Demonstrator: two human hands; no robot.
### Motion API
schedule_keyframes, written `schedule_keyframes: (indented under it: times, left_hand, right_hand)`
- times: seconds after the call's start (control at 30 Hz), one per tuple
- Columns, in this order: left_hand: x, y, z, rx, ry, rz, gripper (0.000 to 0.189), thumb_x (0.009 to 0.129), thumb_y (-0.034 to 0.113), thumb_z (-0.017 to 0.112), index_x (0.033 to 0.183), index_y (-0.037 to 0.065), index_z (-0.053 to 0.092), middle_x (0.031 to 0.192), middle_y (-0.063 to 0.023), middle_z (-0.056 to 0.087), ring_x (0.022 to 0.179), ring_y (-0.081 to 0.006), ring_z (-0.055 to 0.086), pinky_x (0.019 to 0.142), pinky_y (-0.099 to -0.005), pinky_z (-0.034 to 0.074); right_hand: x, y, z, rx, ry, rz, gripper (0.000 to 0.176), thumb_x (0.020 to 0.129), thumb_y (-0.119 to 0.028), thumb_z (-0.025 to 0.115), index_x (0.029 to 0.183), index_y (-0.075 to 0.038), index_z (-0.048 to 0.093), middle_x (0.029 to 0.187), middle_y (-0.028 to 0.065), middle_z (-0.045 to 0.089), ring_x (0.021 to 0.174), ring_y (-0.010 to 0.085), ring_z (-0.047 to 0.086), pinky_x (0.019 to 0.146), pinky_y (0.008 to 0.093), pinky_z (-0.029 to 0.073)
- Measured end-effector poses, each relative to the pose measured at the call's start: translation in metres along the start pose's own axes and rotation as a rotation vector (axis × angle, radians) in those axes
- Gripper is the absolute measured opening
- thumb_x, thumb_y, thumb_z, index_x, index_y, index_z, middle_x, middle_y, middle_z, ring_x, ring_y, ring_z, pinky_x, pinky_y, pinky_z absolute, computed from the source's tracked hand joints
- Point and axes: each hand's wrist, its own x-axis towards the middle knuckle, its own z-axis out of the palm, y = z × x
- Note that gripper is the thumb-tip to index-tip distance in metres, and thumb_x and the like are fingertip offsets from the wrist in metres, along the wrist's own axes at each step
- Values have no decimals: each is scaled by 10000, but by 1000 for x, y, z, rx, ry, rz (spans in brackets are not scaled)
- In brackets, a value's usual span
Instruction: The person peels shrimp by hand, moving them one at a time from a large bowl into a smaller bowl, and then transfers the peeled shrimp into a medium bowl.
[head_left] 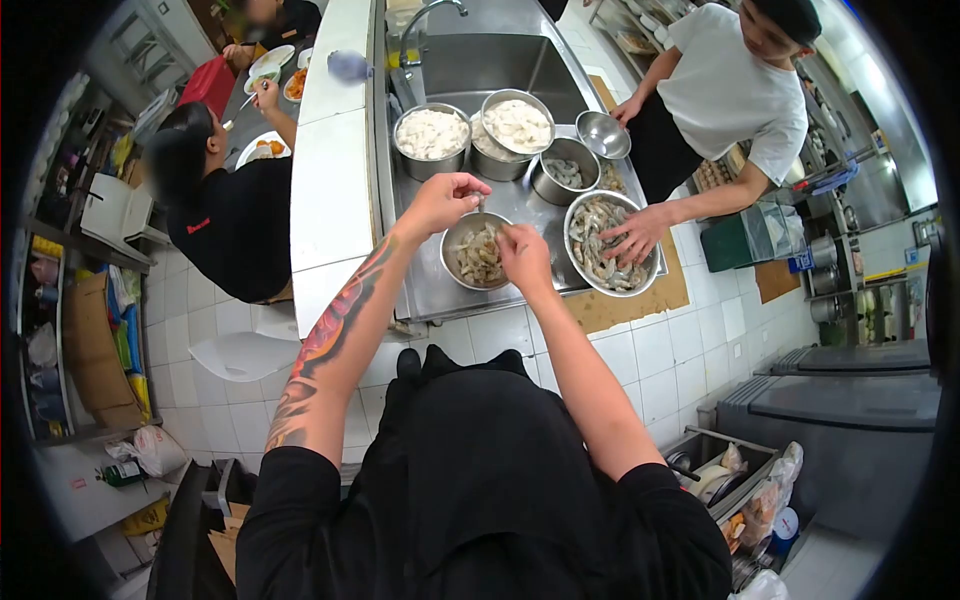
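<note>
My left hand [447,203] is raised over the far left rim of a steel bowl [449,262], its fingers closed in a pinch. A small greyish piece that looks like a shrimp [478,199] shows at its fingertips. Shrimp or shrimp shells [481,255] lie inside that bowl. At the bowl's right rim, my right hand [525,258] has its fingers pressed together; what they hold, if anything, is hidden. To the right stands a larger steel bowl [613,291] of unpeeled shrimp, with a co-worker's hand [635,236] in it.
Steel pots of white food [431,132] and a smaller pot with shrimp [565,172] stand behind the bowl. Beyond them is the sink [500,75] with its faucet. The co-worker [745,90] holds an empty steel bowl [603,134]. People eat behind the tiled ledge [332,180].
</note>
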Motion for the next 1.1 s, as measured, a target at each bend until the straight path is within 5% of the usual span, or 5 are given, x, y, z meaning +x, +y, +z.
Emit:
schedule_keyframes:
  times: [0.07,0.13,0.23,0.7,1.1]
  left_hand:
    - [-2,0,2,-11,-68,-30,220,938,46,668,1148,-16,690,988,-61,708,875,-93,664,800,-261,554]
    - [-3,-2,6,6,-67,-40,225,940,56,670,1151,-22,676,1010,-73,704,877,-99,670,786,-265,565]
    - [-1,-6,10,1,-95,-56,219,927,77,692,1126,-11,672,996,-89,718,827,-117,687,721,-284,570]
    - [-5,-6,5,453,-98,162,376,919,236,714,1220,14,668,1129,-129,718,843,-221,696,777,-354,559]
    - [-9,-8,5,538,-139,183,367,914,246,715,1203,25,668,1133,-171,681,945,-304,676,828,-397,537]
  right_hand:
    - [9,-14,-2,116,41,70,238,917,-154,720,1099,0,727,998,167,717,828,316,696,756,363,562]
    - [18,-28,0,939,-5,378,274,960,-136,697,1176,29,671,995,110,728,829,196,707,717,307,573]
    - [19,-32,1,1076,-37,329,283,986,-119,675,1211,46,624,994,73,722,834,118,689,687,263,574]
    - [92,52,-75,1171,246,506,266,939,-65,712,1167,42,628,1035,130,703,886,250,729,784,337,602]
    - [-28,85,-47,818,73,566,406,1003,-105,637,1333,110,538,1181,189,687,948,236,726,798,309,604]
